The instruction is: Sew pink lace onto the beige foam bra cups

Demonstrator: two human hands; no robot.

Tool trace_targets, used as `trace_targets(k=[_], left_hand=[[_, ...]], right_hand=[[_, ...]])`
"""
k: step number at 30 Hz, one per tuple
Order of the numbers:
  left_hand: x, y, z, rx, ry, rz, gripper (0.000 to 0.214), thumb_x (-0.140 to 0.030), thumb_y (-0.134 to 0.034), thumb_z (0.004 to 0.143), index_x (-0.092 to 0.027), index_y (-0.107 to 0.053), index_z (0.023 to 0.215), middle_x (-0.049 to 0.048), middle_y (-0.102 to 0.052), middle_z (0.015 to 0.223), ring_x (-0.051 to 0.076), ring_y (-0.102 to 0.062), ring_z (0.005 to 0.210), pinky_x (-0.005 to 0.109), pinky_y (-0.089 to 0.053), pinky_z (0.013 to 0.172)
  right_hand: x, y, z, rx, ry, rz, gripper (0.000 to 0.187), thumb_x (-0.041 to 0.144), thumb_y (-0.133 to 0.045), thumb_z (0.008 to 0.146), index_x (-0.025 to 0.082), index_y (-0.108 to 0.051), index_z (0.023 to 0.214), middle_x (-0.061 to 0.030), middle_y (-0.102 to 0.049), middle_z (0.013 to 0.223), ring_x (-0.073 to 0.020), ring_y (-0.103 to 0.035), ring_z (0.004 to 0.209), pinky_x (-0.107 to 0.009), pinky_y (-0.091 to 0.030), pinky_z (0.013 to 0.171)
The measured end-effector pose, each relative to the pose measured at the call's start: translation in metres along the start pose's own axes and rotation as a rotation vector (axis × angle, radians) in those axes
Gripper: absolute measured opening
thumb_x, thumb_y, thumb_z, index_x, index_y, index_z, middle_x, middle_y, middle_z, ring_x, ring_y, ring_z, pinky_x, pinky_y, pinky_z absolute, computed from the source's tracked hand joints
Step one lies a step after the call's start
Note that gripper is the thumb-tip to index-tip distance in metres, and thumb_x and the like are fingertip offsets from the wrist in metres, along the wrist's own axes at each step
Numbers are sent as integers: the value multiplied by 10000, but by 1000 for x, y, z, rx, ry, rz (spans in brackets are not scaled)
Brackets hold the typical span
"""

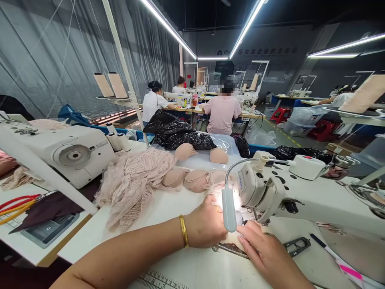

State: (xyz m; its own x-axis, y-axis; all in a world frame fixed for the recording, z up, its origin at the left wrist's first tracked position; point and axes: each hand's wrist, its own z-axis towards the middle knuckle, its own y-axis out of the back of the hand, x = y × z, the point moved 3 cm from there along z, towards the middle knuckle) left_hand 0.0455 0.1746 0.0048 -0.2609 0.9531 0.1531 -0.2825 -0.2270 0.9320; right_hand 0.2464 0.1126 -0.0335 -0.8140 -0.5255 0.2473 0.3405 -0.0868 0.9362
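Note:
Under the needle end of the white sewing machine (pixel 249 186), beige lace fabric (pixel 215 190) lies in bright lamp light. My left hand (pixel 207 222), with a gold bracelet at the wrist, is closed on this lace fabric just left of the needle area. My right hand (pixel 261 241) is at the front right of the needle area, its thumb and fingers drawn together at the work's edge. What they pinch is hidden by glare and the small grey lamp (pixel 229 212). Behind the lace are stacks of beige bra cups (pixel 197 181).
A heap of beige lace (pixel 135 184) lies left of the cups. Two loose cups rest on a clear plastic lid (pixel 204 154) before black bags (pixel 177 130). Right of my right hand are a dark metal plate (pixel 297 246) and a pink-and-white tool (pixel 345 267). Co-workers sit ahead.

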Motion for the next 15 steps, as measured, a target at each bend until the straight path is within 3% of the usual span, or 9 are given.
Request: trace_targets(k=[5, 9, 12, 15], left_hand=[[11, -6, 5, -23, 41, -86, 182, -106, -579, 887, -172, -532, 724, 9, -628, 765, 181, -486, 738, 445, -272, 836], [25, -8, 7, 32, 136, -193, 145, -132, -599, 880, -179, -583, 744, 4, -655, 782, 182, -510, 756, 452, -284, 898], [47, 6, 12, -11, 328, -219, 172, -98, -567, 892, -174, -632, 752, 43, -695, 897, 216, -573, 865, 464, -304, 955], [76, 21, 17, -119, 574, -211, 188, -122, -564, 939, -187, -730, 1001, 121, -677, 1227, 300, -574, 1121, 489, -335, 1011]], right_hand=[[-7, -10, 0, -98, -140, -28, 329, 345, -362, 1096, 320, -636, 1275, -29, -708, 940, -202, -653, 654, -317, -528, 583], [-9, -15, 0, -133, -132, -27, 350, 359, -342, 1096, 322, -638, 1279, -23, -700, 898, -209, -640, 619, -324, -502, 547], [-7, -15, 0, -116, -138, -16, 340, 350, -343, 1099, 287, -633, 1267, -36, -714, 943, -190, -609, 554, -328, -484, 518], [-5, -13, -1, -116, -144, -30, 333, 339, -340, 1101, 274, -629, 1253, -41, -723, 946, -199, -624, 571, -339, -505, 541]])
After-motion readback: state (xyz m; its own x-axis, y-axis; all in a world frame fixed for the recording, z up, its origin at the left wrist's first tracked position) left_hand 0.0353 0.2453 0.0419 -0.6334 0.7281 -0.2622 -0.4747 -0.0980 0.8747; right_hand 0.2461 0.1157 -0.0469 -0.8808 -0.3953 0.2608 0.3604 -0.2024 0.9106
